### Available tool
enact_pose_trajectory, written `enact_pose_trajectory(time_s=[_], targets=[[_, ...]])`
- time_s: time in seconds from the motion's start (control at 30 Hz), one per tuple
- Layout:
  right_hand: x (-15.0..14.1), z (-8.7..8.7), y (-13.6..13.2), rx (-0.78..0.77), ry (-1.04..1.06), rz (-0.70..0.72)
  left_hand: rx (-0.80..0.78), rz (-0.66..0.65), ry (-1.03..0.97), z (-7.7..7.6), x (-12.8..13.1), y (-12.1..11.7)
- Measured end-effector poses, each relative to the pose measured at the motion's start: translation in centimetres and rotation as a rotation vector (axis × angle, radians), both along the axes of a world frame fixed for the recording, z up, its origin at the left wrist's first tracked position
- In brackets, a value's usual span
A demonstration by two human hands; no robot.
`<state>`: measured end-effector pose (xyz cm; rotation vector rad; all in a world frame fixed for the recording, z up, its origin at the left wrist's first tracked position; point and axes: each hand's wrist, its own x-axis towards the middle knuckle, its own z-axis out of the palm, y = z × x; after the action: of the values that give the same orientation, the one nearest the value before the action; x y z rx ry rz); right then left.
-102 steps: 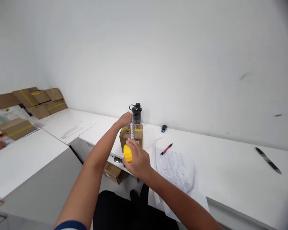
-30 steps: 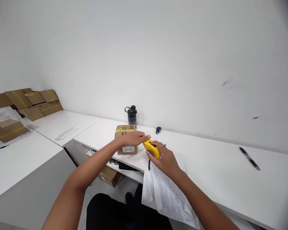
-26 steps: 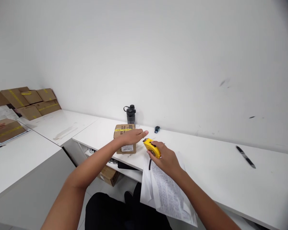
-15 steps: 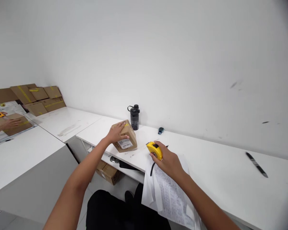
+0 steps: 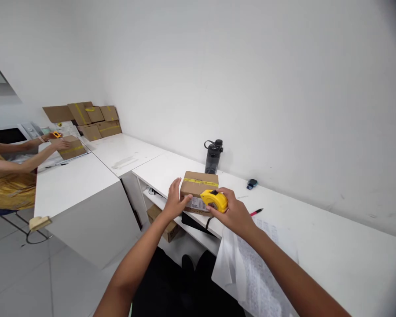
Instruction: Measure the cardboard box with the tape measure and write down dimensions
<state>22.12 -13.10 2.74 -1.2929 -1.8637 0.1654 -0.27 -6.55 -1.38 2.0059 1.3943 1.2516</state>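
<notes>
A small cardboard box [image 5: 200, 187] with yellow tape across its top and a white label on its front sits at the table's front edge. My left hand [image 5: 176, 201] is open at the box's left side, fingers spread and thumb in front of the label; whether it touches the cardboard I cannot tell. A yellow tape measure [image 5: 215, 200] is gripped in my right hand [image 5: 235, 213], held before the box's right front and hiding part of the label. Its dark strap dangles below.
Behind the box stands a dark bottle [image 5: 213, 156]. A watch-like object [image 5: 251, 184], a red-and-black pen [image 5: 256, 211] and written sheets [image 5: 260, 264] lie rightward. At the left, a co-worker [image 5: 13, 171] handles another box [image 5: 71, 147] near stacked cartons [image 5: 92, 119].
The box has gone from tilted to flat on the table. My left hand has left its top for its left side. The tape measure has come closer to the box. The view has swung left.
</notes>
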Motion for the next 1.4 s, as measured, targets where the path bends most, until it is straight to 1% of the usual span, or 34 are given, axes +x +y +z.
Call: enact_pose_trajectory(time_s=[0.03, 0.07, 0.1, 0.17, 0.2, 0.23, 0.27, 0.33, 0.37, 0.43, 0.47, 0.53, 0.6, 0.67, 0.7, 0.77, 0.8, 0.87, 0.97, 1.03, 1.07, 1.17, 1.27, 1.33, 1.4], targets=[[-0.3, -0.2, -0.3, 0.062, 0.016, 0.025, 0.025, 0.028, -0.088, 0.7, 0.5, -1.1], [-0.7, -0.3, -0.7, 0.141, 0.035, 0.04, -0.006, 0.002, -0.197, 1.5, 1.0, -2.3], [-0.9, -0.4, -1.1, 0.228, 0.057, 0.047, -0.09, -0.093, -0.304, 2.2, 1.6, -3.5], [-1.5, -0.4, -2.0, 0.402, 0.113, 0.051, -0.289, -0.395, -0.465, 3.5, 2.8, -5.8], [-1.7, -0.3, -2.5, 0.474, 0.144, 0.058, -0.331, -0.502, -0.523, 3.9, 3.3, -6.8], [-1.9, 0.0, -3.0, 0.532, 0.174, 0.074, -0.336, -0.566, -0.568, 4.3, 3.7, -7.8], [-2.0, 0.2, -3.6, 0.575, 0.201, 0.102, -0.314, -0.595, -0.595, 4.6, 4.0, -8.6], [-2.1, 0.9, -4.8, 0.616, 0.242, 0.18, -0.227, -0.598, -0.59, 5.2, 4.2, -9.9], [-2.0, 1.2, -5.4, 0.613, 0.251, 0.235, -0.182, -0.599, -0.556, 5.5, 4.0, -10.4], [-1.7, 1.8, -6.9, 0.548, 0.277, 0.385, -0.061, -0.603, -0.44, 6.4, 3.4, -11.1], [-1.6, 2.1, -7.6, 0.483, 0.308, 0.471, 0.017, -0.603, -0.368, 6.9, 3.0, -11.4], [-1.3, 2.6, -8.7, 0.274, 0.441, 0.611, 0.171, -0.622, -0.216, 7.8, 2.4, -11.7], [-1.0, 3.0, -9.3, 0.026, 0.635, 0.681, 0.276, -0.665, -0.094, 8.5, 2.0, -11.9], [-0.8, 3.5, -9.3, -0.2, 0.758, 0.732, 0.289, -0.705, -0.031, 8.8, 2.1, -11.9], [-0.7, 3.6, -9.2, -0.28, 0.784, 0.763, 0.276, -0.71, -0.02, 8.8, 2.2, -12.0], [-0.6, 3.7, -9.0, -0.379, 0.779, 0.823, 0.229, -0.675, -0.036, 8.4, 2.7, -12.4], [-0.6, 3.7, -8.9, -0.401, 0.773, 0.834, 0.199, -0.641, -0.06, 8.2, 3.1, -12.7], [-0.8, 3.6, -8.9, -0.42, 0.781, 0.811, 0.128, -0.549, -0.131, 7.5, 3.9, -13.5], [-1.3, 3.5, -9.2, -0.487, 0.852, 0.772, 0.007, -0.395, -0.268, 6.1, 5.2, -14.3], [-1.7, 3.5, -9.2, -0.516, 0.905, 0.776, -0.013, -0.308, -0.364, 5.3, 5.9, -14.1], [-1.9, 3.5, -9.2, -0.505, 0.921, 0.769, -0.004, -0.285, -0.405, 5.0, 6.3, -13.8], [-2.6, 2.9, -8.7, -0.394, 0.944, 0.673, -0.001, -0.296, -0.5, 4.7, 7.1, -12.6], [-3.8, 1.8, -7.8, -0.246, 1.025, 0.512, -0.041, -0.363, -0.57, 5.2, 7.6, -11.6], [-4.6, 1.1, -7.3, -0.189, 1.118, 0.426, -0.031, -0.401, -0.559, 5.6, 7.7, -11.2], [-5.1, 0.8, -7.0, -0.196, 1.207, 0.413, -0.02, -0.397, -0.499, 5.6, 7.6, -10.9]])
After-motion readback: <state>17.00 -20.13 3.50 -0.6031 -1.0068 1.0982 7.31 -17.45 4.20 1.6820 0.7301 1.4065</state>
